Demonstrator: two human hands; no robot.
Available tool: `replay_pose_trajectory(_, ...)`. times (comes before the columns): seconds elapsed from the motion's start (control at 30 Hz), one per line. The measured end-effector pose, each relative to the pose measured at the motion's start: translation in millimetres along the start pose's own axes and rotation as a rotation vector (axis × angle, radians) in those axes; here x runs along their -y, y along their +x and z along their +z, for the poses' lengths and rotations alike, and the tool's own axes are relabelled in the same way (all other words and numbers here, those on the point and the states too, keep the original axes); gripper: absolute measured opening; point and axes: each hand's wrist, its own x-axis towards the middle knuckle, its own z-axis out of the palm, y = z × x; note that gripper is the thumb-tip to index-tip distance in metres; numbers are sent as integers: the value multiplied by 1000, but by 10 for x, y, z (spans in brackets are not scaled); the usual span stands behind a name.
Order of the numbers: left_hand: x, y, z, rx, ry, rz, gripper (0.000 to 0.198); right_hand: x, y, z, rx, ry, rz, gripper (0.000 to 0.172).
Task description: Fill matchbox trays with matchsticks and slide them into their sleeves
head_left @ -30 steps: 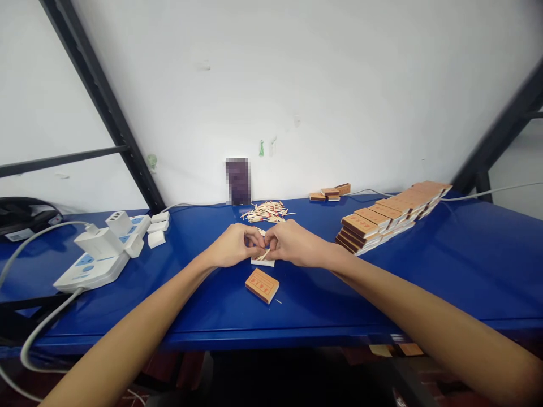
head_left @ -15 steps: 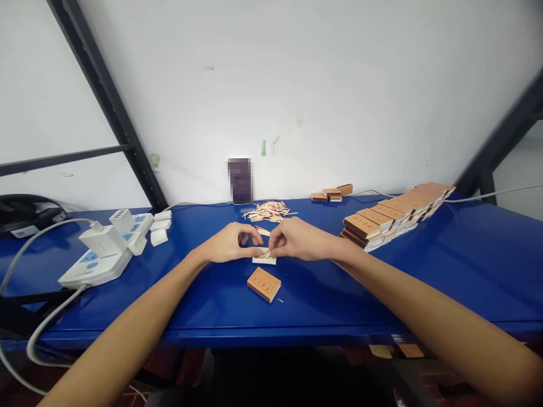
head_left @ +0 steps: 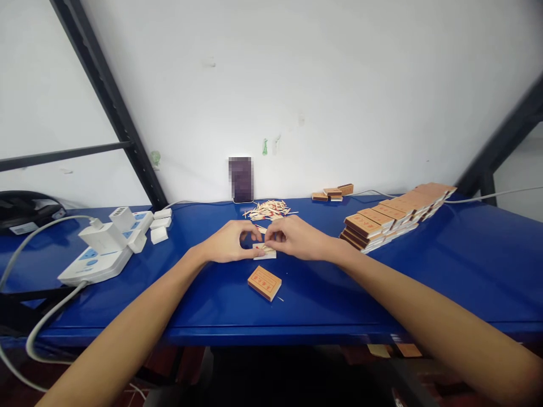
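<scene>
A white matchbox tray (head_left: 267,255) with matches in it lies on the blue table between my hands. My left hand (head_left: 231,242) curves around its left end, thumb touching the tray and the fingers apart from the thumb. Over the tray's right part, my right hand (head_left: 291,237) pinches matches (head_left: 263,246) between thumb and fingertips; how many is hidden. Just behind the hands are a few loose matches (head_left: 261,230), partly covered by fingers. Closer to me lies an orange matchbox (head_left: 264,282), with a single stick (head_left: 280,299) beside its right corner.
A heap of matches (head_left: 271,210) lies farther back. Stacked matchboxes (head_left: 382,217) stand at right, and several more (head_left: 333,193) sit by the wall. A pixelated dark panel (head_left: 241,180) leans there. Power strips (head_left: 95,265) with plugs and cables occupy the left side.
My right hand has shifted slightly left over the tray, and the matches at its fingertips have moved with it. My left hand has hardly moved.
</scene>
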Motion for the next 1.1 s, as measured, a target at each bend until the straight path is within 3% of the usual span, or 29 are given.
replay_pose_trajectory(0.1,-115,-33,-126,27,-63,23,32,16,-24,-61,2,-35,-58,16)
replay_pose_trajectory(0.2,-224,-79,-244,310,-146,-6,36,20,-39,-59,96,-40,-77,27)
replay_pose_trajectory(0.27,-257,-97,-268,409,-167,-25,39,8,-40,-32,128,-57,-59,29)
replay_pose_trajectory(0.5,-206,-79,-177,472,-131,-26,35,-13,-36,-1,118,-58,-29,24)
replay_pose_trajectory(0.73,-105,-126,-332,527,-114,-90,33,-29,-45,-6,117,-93,-77,33)
replay_pose_trajectory(0.9,-31,-124,-356,448,-118,-157,26,-68,-48,16,54,-118,-64,36)
replay_pose_trajectory(1.1,148,-33,-171,33,-67,-196,35,-121,-36,1,62,-166,15,45)
